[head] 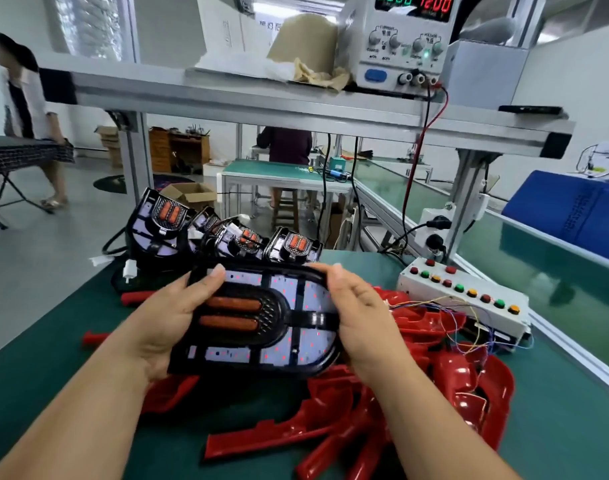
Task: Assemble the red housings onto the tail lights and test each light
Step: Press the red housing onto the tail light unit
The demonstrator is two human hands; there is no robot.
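One tail light (261, 320) is held by both hands above the green mat (46, 382). It has a black frame, a white LED board dotted with red, and two orange-red bars inside a U-shaped bezel. The left hand (173, 323) clamps its left end with the thumb over the far edge and the fingers curled underneath. The right hand (363, 327) grips the right end the same way. The hands are well apart, one at each end, and the lamp face tilts toward the wearer.

Under and to the right of the lamp lies a pile of red housings (330, 420). They overlap too much for an exact count, though several are plain. Four more tail lights (247, 237) lean in a row at the far left of the mat. The leftmost sits at the table's edge, with white connectors (129, 270) beside it.

On the far right, one white control box (469, 306) carries eleven round buttons in red, green and yellow. Thin coloured wires (469, 329) trail from it onto the housings. It sits close to the aluminium rail (573, 355) that bounds the right edge.

One bench power supply (400, 46) stands on the overhead shelf (261, 98), reading 0.000 and 12.00. A red lead (421, 140) hangs down from it.

Bare mat shows at the near left, and a narrower strip shows at the near right. Two people are in the background, one standing (26, 109) at the far left and one seated (285, 143) at a far bench.
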